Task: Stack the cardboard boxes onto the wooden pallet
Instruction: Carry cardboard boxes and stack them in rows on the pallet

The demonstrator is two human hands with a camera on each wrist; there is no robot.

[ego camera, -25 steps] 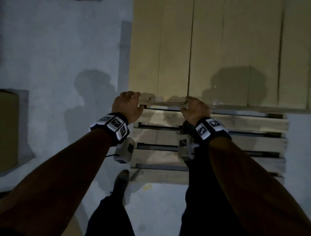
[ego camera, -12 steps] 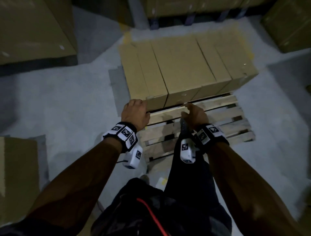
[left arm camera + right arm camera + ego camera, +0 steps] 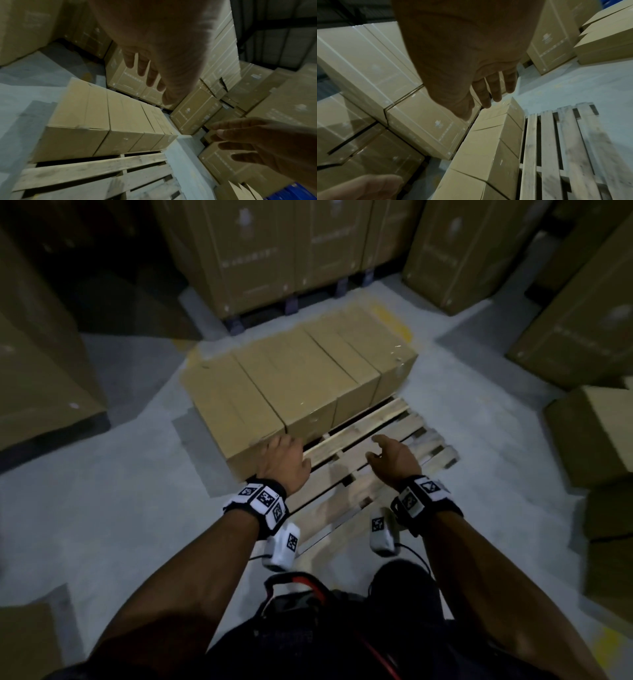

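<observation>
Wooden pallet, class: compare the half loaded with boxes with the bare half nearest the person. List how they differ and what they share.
The far half of the wooden pallet carries a row of cardboard boxes packed side by side; the near half shows bare slats with dark gaps. The left hand is by the boxes' near corner; the right hand is above the bare slats. Both halves share the same pale, worn boards.

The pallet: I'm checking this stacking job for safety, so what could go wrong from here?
The row of boxes fills only the far part of the wooden pallet, and its left end seems to overhang the edge, so it might sag or tip as more is stacked. The near slats are bare with open gaps, a possible trip or foot trap. Both the left hand and right hand are empty.
</observation>
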